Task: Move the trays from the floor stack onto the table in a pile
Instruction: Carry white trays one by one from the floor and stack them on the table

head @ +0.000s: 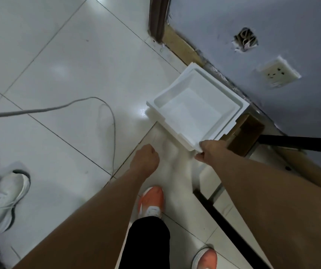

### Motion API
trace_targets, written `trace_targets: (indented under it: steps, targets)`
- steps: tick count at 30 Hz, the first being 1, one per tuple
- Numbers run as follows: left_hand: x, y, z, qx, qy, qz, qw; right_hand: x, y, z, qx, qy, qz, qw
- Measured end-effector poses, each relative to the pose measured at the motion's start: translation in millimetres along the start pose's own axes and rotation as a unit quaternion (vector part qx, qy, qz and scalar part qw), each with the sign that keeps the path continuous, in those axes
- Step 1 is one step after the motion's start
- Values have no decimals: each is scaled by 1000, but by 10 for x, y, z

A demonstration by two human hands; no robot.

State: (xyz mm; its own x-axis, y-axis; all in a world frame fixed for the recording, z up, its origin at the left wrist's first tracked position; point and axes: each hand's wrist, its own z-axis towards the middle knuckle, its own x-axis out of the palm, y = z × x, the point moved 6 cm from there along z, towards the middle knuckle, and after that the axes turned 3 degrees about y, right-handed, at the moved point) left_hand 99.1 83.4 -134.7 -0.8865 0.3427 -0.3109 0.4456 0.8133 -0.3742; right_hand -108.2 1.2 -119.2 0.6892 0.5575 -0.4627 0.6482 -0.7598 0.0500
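Note:
A stack of white trays [192, 107] sits on the tiled floor against the blue-grey wall. The top tray is a shallow square tub with a stepped rim. My right hand [211, 151] grips the near corner of that top tray's rim, thumb under the edge. To its left, my left hand [146, 158] hangs as a loose fist over the floor, holding nothing and apart from the trays. How many trays lie underneath is hidden. The table top is not in view.
A grey cable [89, 105] loops across the floor on the left. Another person's white shoe [4, 202] stands at the left edge. My orange shoes [151, 202] are below. Black bars of a frame [299, 142] and a brown cardboard piece [247, 133] sit right of the trays. A wall socket [279, 74] is above.

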Motion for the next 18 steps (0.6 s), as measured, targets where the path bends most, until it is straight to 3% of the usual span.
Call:
trace_targets:
  steps: [3, 4, 5, 6, 7, 8, 9, 12, 14, 16, 18]
  targets:
    - [-89, 38, 15, -2, -12, -23, 1000, -50, 1, -68, 37, -22, -1, 999]
    - [-123, 27, 12, -2, -14, -24, 1000, -74, 32, -27, 9, -16, -21, 1000]
    - [-158, 7, 4, -2, -16, -25, 1000, -123, 80, -159, 37, -45, -93, 994]
    - [-187, -22, 1, -2, -15, -26, 1000, -107, 97, -133, 22, -28, -83, 996]
    - [-214, -58, 0, -1, -13, -26, 1000, -116, 102, -198, 68, -26, 32, 997]
    - [-236, -99, 0, 0, -11, -25, 1000, -170, 102, -127, 60, -37, 136, 988]
    - [-249, -142, 5, 0, -8, -24, 1000, -166, 91, -122, 84, -14, 175, 981]
    - [-236, -286, 0, 6, 1, -27, 1000, -172, 256, -24, -7, -4, 27, 1000]
    - [-201, -373, -17, 13, 7, -25, 1000, -213, 182, 7, 4, -37, 30, 999]
    - [-156, -424, -39, 14, 12, -26, 999, -206, 281, -111, -33, -47, -92, 994]
    - [-119, -436, -64, 14, 20, -22, 999, -195, 266, -180, -44, -43, -142, 988]
